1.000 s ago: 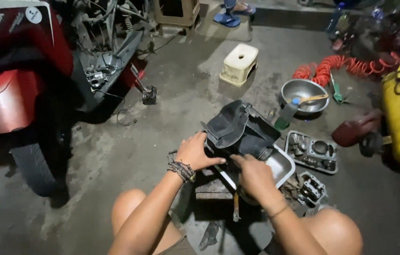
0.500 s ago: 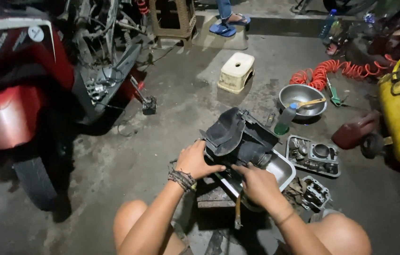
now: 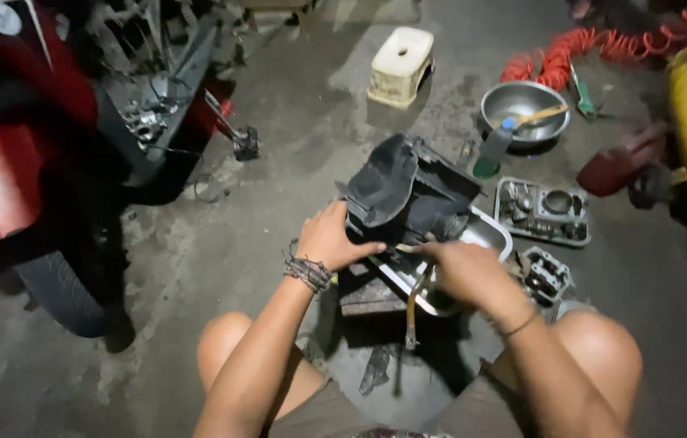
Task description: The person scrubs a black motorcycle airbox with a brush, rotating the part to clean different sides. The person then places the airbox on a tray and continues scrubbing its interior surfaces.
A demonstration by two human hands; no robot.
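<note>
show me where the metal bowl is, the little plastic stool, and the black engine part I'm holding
metal bowl [image 3: 514, 101], head view, on its inner wall.
plastic stool [image 3: 402, 55], head view, on its top.
black engine part [image 3: 408, 191], head view, on its dark upper casing.

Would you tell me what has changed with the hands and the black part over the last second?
The right hand slid from under the black engine part to its near edge. The left hand kept its grip on the part's left side, and the part stayed over the metal tray.
</note>
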